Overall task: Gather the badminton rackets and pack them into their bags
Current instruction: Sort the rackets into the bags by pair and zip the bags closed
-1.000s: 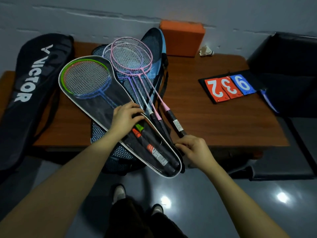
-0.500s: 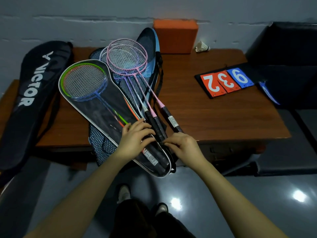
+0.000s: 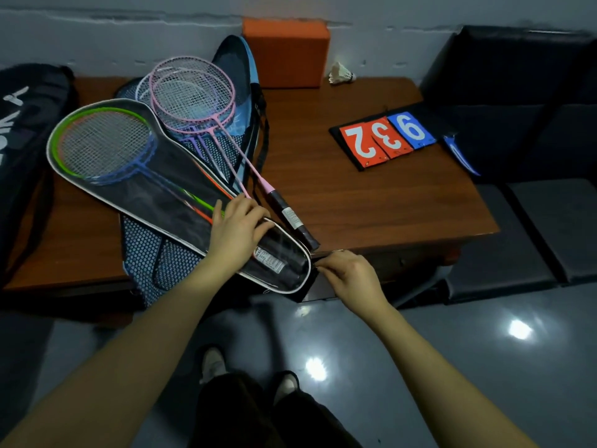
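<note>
While left hand [image 3: 237, 232] presses clear bag [image 3: 168, 192], right hand [image 3: 350, 273] pinches end.

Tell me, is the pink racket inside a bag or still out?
Out. The pink racket lies bare on top of the blue bag, its handle uncovered; only the green racket sits inside the clear cover.

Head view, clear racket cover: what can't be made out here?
- Right hand: what its fingers pinch at the clear cover's handle end is too small and hidden by the hand.
- Racket count inside the cover: overlapping frames and the left hand hide it.
- Black bag: its lettering is cut by the left edge.
</note>
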